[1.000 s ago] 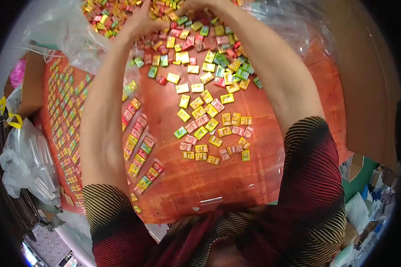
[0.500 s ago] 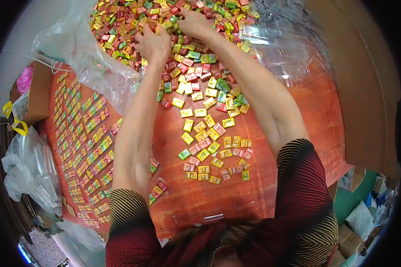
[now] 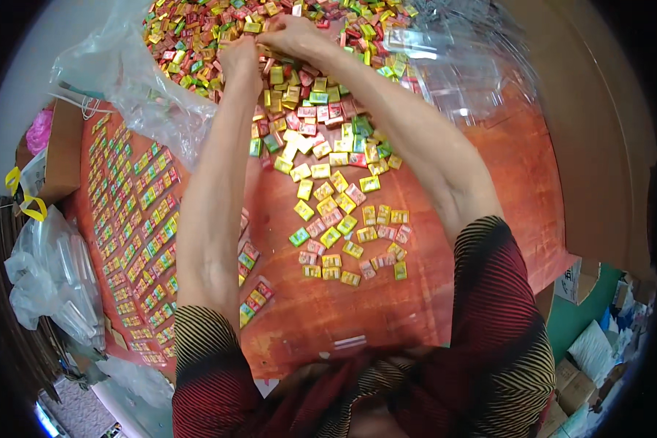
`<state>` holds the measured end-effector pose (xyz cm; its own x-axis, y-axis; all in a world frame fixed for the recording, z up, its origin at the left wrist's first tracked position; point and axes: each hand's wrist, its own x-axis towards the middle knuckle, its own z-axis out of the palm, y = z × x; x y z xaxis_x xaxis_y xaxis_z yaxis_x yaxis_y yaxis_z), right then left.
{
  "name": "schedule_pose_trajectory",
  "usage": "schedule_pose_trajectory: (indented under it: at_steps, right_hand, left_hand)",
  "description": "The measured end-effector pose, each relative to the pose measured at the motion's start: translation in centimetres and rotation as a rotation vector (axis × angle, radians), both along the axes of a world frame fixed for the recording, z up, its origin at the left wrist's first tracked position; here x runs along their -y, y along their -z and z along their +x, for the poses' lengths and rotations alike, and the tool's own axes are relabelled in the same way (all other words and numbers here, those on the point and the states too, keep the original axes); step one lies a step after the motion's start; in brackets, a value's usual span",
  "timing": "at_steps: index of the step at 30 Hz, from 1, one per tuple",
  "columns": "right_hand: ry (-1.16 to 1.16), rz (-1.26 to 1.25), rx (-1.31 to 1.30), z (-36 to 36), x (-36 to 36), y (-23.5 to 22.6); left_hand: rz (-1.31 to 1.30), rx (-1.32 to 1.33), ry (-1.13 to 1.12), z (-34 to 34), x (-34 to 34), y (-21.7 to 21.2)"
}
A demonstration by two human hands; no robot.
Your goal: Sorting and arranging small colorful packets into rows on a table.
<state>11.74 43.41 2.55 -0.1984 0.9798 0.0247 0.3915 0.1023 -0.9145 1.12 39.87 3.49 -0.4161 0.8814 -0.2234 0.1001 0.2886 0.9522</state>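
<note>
A large heap of small yellow, red and green boxes (image 3: 190, 44) covers the far part of the table. Both my arms stretch out to it. My left hand (image 3: 239, 57) is over the heap, its fingers curled in and partly hidden behind the hand. Just to its right, my right hand (image 3: 290, 35) reaches across with its fingers bent and drawn together toward the left one. What either hand grips is too small to make out. Loose boxes (image 3: 330, 219) are scattered from the heap down the middle of the table, between my forearms.
Rows of multi-coloured strips of boxes (image 3: 135, 241) lie on the reddish table (image 3: 285, 310) at the left. A clear plastic sheet (image 3: 160, 109) borders the heap. Clear plastic packaging (image 3: 460, 80) is piled at the far right, beside a tall cardboard panel (image 3: 598, 146).
My hands have drawn closer together over the heap, the right one shifting left. My left fingers, spread before, are now curled in. The loose boxes appear slightly higher in view.
</note>
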Motion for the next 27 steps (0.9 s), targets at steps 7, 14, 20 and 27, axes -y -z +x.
schedule_pose_trajectory:
  at_steps: [7, 14, 20, 27]
  right_hand:
    - [-0.102, -0.035, 0.033, 1.3, 5.7, -0.4]
    - [-0.071, 0.189, 0.075, 6.5, 16.7, -0.7]
    - [-0.147, 0.556, 0.102, 8.0, 24.0, 1.6]
    - [-0.056, 0.666, 0.524, 8.6, 30.5, -0.2]
  left_hand:
    - [-0.072, 0.502, 0.025, 1.8, 4.7, -1.1]
    - [0.112, 0.362, 0.29, 5.2, 14.5, -1.3]
    - [0.26, 0.178, 0.392, 5.2, 21.6, 0.3]
    - [0.683, -0.175, 0.522, 4.5, 25.8, 1.6]
